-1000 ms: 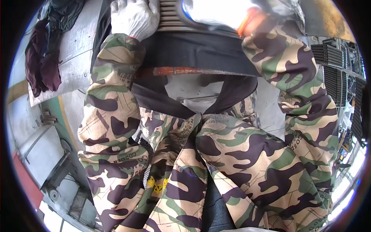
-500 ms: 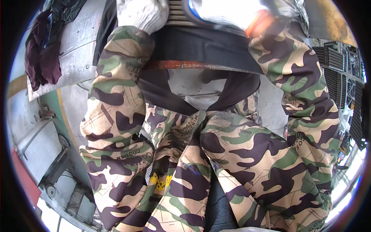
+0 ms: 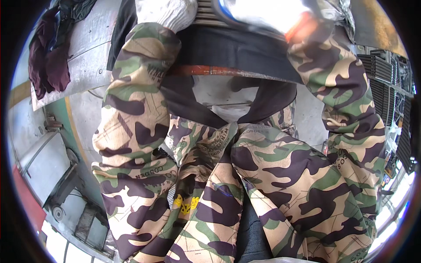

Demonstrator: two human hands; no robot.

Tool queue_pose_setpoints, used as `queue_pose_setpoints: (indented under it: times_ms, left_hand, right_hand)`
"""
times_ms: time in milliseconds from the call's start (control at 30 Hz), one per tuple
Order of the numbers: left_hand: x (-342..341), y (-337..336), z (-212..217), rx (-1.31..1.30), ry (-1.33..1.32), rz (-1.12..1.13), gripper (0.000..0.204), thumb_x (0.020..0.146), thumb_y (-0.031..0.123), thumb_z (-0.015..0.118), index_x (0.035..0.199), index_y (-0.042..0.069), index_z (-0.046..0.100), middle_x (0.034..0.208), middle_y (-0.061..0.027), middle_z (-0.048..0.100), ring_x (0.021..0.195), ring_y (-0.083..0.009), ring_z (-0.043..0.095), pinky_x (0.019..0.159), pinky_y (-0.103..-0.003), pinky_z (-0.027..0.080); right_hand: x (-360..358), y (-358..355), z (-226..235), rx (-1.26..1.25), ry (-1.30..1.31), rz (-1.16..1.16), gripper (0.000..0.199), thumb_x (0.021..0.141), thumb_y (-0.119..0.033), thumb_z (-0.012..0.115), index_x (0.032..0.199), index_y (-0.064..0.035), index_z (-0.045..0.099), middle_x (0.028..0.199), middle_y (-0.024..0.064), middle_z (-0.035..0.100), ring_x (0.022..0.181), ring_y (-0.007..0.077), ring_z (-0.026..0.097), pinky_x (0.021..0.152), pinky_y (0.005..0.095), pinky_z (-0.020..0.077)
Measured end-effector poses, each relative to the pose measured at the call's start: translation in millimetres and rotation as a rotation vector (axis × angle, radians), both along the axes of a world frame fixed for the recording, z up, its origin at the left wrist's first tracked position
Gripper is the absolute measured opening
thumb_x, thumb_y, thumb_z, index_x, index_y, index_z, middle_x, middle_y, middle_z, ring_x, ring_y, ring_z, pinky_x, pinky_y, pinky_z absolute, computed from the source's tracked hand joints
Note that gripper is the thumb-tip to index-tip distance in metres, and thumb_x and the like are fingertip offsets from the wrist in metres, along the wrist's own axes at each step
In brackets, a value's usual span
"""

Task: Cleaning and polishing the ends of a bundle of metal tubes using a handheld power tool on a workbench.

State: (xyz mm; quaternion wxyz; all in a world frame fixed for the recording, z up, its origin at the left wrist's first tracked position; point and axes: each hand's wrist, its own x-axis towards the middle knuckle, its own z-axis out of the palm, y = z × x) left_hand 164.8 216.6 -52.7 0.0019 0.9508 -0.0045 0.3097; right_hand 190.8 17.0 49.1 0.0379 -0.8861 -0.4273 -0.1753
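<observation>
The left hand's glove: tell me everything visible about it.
The white knitted glove covers the left hand at the top edge of the picture, so only its wrist and back show; the fingers are cut off. It looks like ribbed cotton, slightly greyed. Its cuff meets the camouflage sleeve, and it lies against a ribbed metal part.

The left hand (image 3: 169, 11) in its white knit glove has slid upward along the ribbed metal part (image 3: 208, 13): a second ago the whole glove showed, now only its cuff does. The orange-gloved right hand (image 3: 302, 28) has dropped slightly, beside that part's right end
</observation>
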Motion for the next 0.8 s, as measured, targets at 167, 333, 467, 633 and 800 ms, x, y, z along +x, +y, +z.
queue_pose_setpoints:
  times_ms: [167,333,467,633,800]
  left_hand:
    - [18,4,5,0.006,0.078,0.021,0.045,0.099,0.032,0.056,0.125,-0.003,0.064,0.131,-0.025,0.063,0.127,-0.0452,0.055,0.11,-0.056,0.04]
    - [3,2,1,0.02,0.023,0.012,0.045,0.099,0.031,0.055,0.127,-0.003,0.063,0.133,-0.0255,0.062,0.129,-0.0456,0.054,0.111,-0.056,0.039]
    - [-15,-4,3,-0.028,0.061,-0.015,0.049,0.097,0.031,0.057,0.133,-0.003,0.06,0.139,-0.0268,0.059,0.134,-0.0472,0.05,0.117,-0.057,0.033]
    - [-33,8,6,0.005,-0.023,-0.003,0.047,0.096,0.029,0.059,0.13,-0.003,0.061,0.136,-0.0257,0.06,0.132,-0.0467,0.051,0.115,-0.057,0.035]
    - [-4,-16,9,-0.066,0.068,-0.071,0.043,0.094,0.027,0.061,0.124,-0.002,0.063,0.127,-0.0225,0.062,0.125,-0.0439,0.054,0.109,-0.055,0.039]
  right_hand:
    - [-5,-2,-3,0.031,0.019,0.023,0.018,0.086,-0.023,0.062,0.089,-0.006,0.067,0.085,0.0175,0.066,0.08,0.0366,0.068,0.069,0.0485,0.0574]
    - [-2,1,3,-0.01,0.011,-0.043,0.021,0.087,-0.025,0.062,0.092,-0.0053,0.067,0.09,0.0194,0.068,0.085,0.0382,0.069,0.074,0.0489,0.0572]
    - [2,-4,-3,-0.018,0.026,-0.04,0.021,0.085,-0.026,0.063,0.091,-0.006,0.068,0.089,0.019,0.068,0.086,0.0389,0.069,0.075,0.0495,0.0571]
    - [-4,3,3,0.015,0.038,0.003,0.021,0.086,-0.026,0.063,0.09,-0.0062,0.067,0.089,0.0186,0.067,0.086,0.0386,0.069,0.075,0.0496,0.057]
    - [-1,-28,-1,0.014,0.035,-0.048,0.019,0.085,-0.025,0.064,0.088,-0.0066,0.067,0.087,0.0177,0.067,0.084,0.0379,0.068,0.074,0.049,0.0574]
